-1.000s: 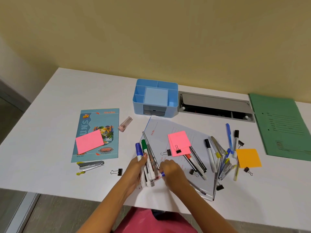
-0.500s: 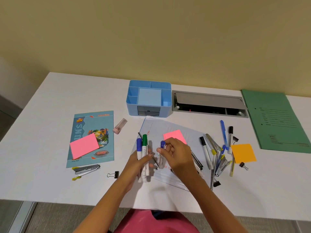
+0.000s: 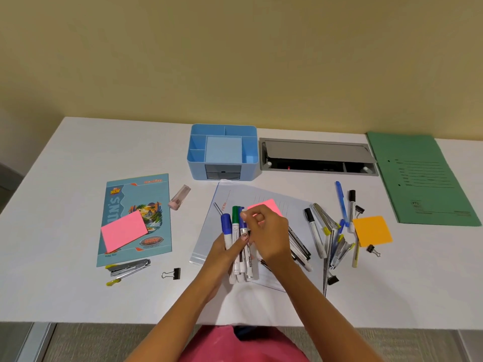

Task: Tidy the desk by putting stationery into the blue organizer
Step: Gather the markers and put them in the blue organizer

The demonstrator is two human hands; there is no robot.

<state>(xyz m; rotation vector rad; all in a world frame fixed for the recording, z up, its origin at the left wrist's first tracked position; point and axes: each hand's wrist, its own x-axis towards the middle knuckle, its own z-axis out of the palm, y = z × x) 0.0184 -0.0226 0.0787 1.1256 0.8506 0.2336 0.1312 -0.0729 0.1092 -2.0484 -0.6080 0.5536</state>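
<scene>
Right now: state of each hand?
Left hand: closed, gripping a bundle of markers.
Right hand: closed, pinching the blue-capped marker right of the green-capped one, against the bundle.

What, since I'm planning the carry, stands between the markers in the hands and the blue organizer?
Nothing upright. The left hand and right hand hold the markers over a pale file sheet; between them and the blue organizer lie only that sheet and a pink sticky note, both flat. Its outer compartments look open.
</scene>
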